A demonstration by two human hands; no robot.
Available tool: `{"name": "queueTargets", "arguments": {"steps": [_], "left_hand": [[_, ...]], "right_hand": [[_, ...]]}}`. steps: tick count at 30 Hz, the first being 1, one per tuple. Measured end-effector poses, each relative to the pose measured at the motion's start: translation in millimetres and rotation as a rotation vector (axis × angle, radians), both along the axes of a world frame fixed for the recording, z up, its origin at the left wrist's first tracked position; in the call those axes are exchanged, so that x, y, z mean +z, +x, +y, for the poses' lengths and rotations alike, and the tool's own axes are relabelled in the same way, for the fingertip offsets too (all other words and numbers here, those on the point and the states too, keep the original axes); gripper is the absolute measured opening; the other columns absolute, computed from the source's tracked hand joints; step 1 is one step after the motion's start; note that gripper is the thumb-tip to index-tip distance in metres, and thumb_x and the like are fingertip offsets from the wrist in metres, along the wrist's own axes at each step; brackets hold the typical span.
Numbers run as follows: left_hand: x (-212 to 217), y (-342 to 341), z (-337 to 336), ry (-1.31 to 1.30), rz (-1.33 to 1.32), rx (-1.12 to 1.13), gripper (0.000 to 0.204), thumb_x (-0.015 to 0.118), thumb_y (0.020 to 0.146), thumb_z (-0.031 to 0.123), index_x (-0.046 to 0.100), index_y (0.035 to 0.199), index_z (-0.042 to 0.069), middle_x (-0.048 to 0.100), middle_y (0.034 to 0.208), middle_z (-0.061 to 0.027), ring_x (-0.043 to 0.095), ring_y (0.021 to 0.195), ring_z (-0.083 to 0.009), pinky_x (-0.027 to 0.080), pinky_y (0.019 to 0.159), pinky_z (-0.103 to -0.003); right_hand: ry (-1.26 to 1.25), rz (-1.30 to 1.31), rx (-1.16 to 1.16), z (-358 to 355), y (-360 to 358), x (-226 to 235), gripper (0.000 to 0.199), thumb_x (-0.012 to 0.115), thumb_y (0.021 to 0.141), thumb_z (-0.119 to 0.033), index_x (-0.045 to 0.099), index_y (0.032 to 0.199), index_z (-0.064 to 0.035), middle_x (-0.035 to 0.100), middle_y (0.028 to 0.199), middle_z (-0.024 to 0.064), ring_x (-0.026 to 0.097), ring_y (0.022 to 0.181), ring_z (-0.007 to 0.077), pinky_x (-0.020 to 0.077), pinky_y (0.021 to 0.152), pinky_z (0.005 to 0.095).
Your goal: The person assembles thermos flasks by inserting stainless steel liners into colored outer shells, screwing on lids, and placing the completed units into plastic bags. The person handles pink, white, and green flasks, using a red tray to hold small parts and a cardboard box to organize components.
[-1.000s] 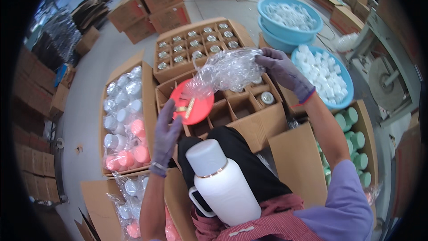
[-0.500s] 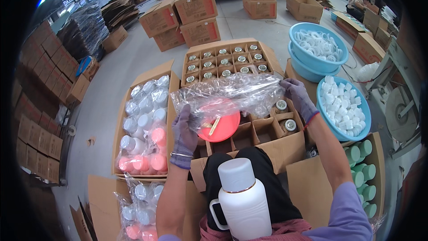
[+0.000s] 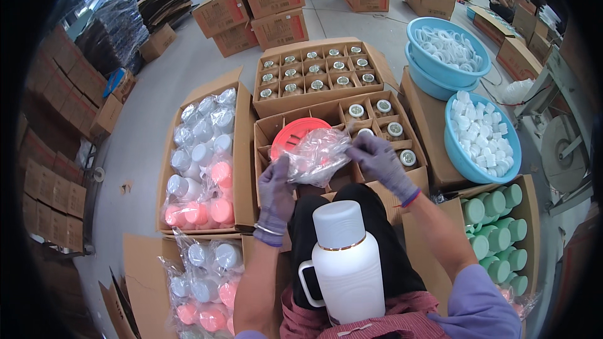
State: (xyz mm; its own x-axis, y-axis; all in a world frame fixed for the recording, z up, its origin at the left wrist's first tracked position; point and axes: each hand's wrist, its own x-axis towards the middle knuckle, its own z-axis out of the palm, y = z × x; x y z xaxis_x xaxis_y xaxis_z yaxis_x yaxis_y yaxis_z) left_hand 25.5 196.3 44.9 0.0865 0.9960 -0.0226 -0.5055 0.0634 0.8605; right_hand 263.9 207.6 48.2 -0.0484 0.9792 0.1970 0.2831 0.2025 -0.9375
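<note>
A crumpled clear plastic bag (image 3: pixel 317 157) is held at the centre of the frame, gripped on its left edge by the gloved left hand (image 3: pixel 275 189) and on its upper right edge by the gloved right hand (image 3: pixel 377 158), both closed on the film. Behind the bag, a red round lid (image 3: pixel 295 133) is seen over a divided carton (image 3: pixel 402 179) holding silver-capped pieces. Below the hands, a white flask with a handle (image 3: pixel 344 263) is stood upright in the lap. To the left, a box of bagged white and pink flasks (image 3: pixel 204 163) is placed; at the right, a blue basin of white caps (image 3: pixel 480 135) and green cups (image 3: pixel 496 232) are seen.
</note>
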Motion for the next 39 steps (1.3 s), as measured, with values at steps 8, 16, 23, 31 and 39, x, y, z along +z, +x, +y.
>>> {"name": "queueTargets", "arguments": {"steps": [8,16,23,31,39], "left_hand": [[-25,-6,-15,-0.039,0.182,-0.094,0.024,0.07,0.094,0.028,0.068,0.103,0.006,0.065,0.083,0.0043,0.058,0.071,-0.0056,0.044,0.062,-0.022],[-44,6,-49,0.112,-0.197,0.091,0.022,0.066,0.087,-0.001,0.066,0.109,0.0,0.067,0.108,-0.0117,0.066,0.101,-0.0251,0.054,0.088,-0.037],[-44,-67,-137,0.019,0.03,-0.279,0.02,0.064,0.087,0.014,0.069,0.094,-0.003,0.065,0.093,-0.0115,0.061,0.089,-0.0205,0.047,0.083,-0.035],[-21,-92,-207,-0.165,0.386,-0.576,0.018,0.061,0.089,0.011,0.067,0.101,-0.001,0.062,0.097,-0.0066,0.059,0.097,-0.0207,0.045,0.093,-0.035],[19,-120,-218,-0.036,0.651,-0.728,0.036,0.063,0.096,0.02,0.06,0.126,0.001,0.065,0.122,-0.0129,0.061,0.114,-0.0205,0.047,0.101,-0.037]], "right_hand": [[-0.218,0.311,0.068,-14,-17,-2,0.044,0.075,0.084,-0.028,0.057,0.115,-0.0009,0.058,0.11,0.0123,0.058,0.103,0.0181,0.049,0.086,0.0342],[-0.314,0.368,-0.204,37,22,-108,0.054,0.07,0.084,-0.032,0.06,0.124,0.0023,0.062,0.126,0.0125,0.061,0.107,0.0186,0.0505,0.091,0.033],[0.281,0.179,-0.247,-122,-12,-35,0.049,0.064,0.089,-0.02,0.05,0.131,0.0035,0.057,0.128,0.0178,0.054,0.119,0.0286,0.0406,0.106,0.0383],[0.125,-0.365,-0.314,-215,-6,-53,0.035,0.058,0.085,-0.021,0.056,0.112,0.0013,0.053,0.127,0.0211,0.047,0.122,0.0402,0.0359,0.107,0.0509],[0.37,-0.701,0.512,-340,44,-73,0.02,0.064,0.077,-0.025,0.064,0.097,-0.0203,0.058,0.115,0.0082,0.054,0.11,0.0315,0.0397,0.103,0.058]]}}
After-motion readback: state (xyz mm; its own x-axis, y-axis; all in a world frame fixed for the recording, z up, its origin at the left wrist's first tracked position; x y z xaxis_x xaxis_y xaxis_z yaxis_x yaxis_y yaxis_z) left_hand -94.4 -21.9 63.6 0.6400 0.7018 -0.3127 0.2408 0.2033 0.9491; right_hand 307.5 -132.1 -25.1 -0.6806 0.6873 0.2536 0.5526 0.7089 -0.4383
